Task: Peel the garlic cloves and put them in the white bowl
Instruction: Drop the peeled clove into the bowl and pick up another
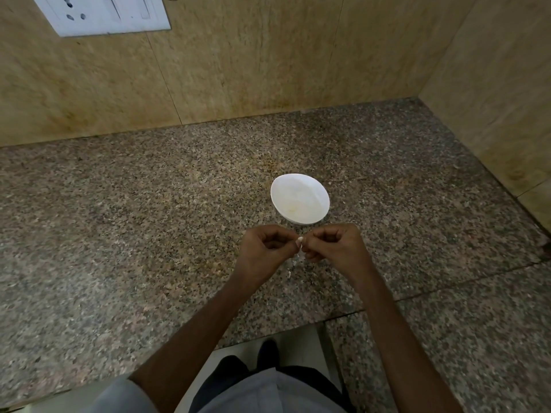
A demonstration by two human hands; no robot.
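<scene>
A small white garlic clove (299,240) is pinched between the fingertips of both hands, just in front of the white bowl (310,217). My left hand (264,248) holds it from the left with fingers curled. My right hand (334,245) pinches it from the right. Bits of white skin (293,262) lie on the counter below the hands. The bowl stands on the speckled granite counter (149,219), and something pale lies inside it, too washed out to make out.
Tan stone walls (238,70) close the counter at the back and right. A white switch plate (101,13) is on the wall at upper left. The counter's front edge has a notch where I stand.
</scene>
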